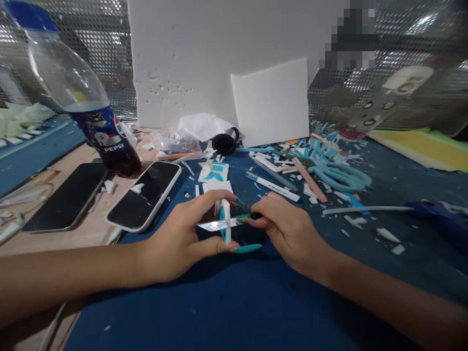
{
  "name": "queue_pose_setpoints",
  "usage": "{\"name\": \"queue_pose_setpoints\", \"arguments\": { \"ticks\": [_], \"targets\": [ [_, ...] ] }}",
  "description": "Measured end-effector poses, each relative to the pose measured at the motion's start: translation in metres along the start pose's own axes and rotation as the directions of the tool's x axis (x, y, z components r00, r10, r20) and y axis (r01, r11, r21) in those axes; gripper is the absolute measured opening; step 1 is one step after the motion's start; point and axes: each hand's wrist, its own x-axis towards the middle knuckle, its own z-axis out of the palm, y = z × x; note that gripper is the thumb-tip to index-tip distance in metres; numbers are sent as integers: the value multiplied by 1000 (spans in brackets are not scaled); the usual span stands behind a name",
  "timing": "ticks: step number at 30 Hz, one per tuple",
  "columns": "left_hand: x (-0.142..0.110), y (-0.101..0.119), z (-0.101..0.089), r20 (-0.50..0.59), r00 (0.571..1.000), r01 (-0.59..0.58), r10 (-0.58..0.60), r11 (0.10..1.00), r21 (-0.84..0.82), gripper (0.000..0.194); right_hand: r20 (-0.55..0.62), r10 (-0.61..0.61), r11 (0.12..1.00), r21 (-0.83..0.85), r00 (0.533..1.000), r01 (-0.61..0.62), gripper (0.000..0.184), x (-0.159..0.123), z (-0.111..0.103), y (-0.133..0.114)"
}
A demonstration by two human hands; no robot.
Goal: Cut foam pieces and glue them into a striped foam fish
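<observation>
My left hand pinches a small white foam piece with blue on it between thumb and fingertips. It is held upright above the blue work surface. My right hand is closed round a green and black craft knife. Its shiny blade crosses the foam piece and points left, into the gap of my left hand; whether it passes through or beside the foam I cannot tell. Just beyond my left hand lie white pieces with blue shapes.
Two phones and a Pepsi bottle stand or lie at left. Behind are foam scraps, light blue scissors, a white pen and a black-ended spool. A glue gun lies right. White boards lean at the back.
</observation>
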Motion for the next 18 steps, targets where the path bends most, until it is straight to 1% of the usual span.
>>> {"name": "queue_pose_setpoints", "arguments": {
  "ticks": [2, 4, 7, 10, 14, 18],
  "targets": [
    [-1, -1, 0, -42, 999, 5, -6, 999, -39, 42, 1, 10, 1000, 2, 1000, -10, 25, -1, 0, 3],
    [-2, -2, 0, -74, 997, -1, -3, 999, -45, 44, 2, 7, 1000, -10, 1000, -7, 23, -1, -1, 5],
    [-3, -4, 1, -102, 994, -45, 43, 999, -20, 46, 7, -9, 1000, -27, 1000, 9, 24, 0, -3, 6],
    [-2, -6, 2, -105, 991, -81, 81, 997, 8, 49, 5, -11, 999, -40, 1000, 11, 25, 1, -4, 4],
    [-1, -6, 2, -101, 990, -89, 93, 995, 41, 52, 7, -4, 999, -44, 1000, 4, 24, 1, -3, 2],
    [0, -2, 1, -97, 989, -103, 111, 991, 82, 50, 10, 8, 999, -49, 1000, -8, 24, 1, -2, 0]
  ]
}}
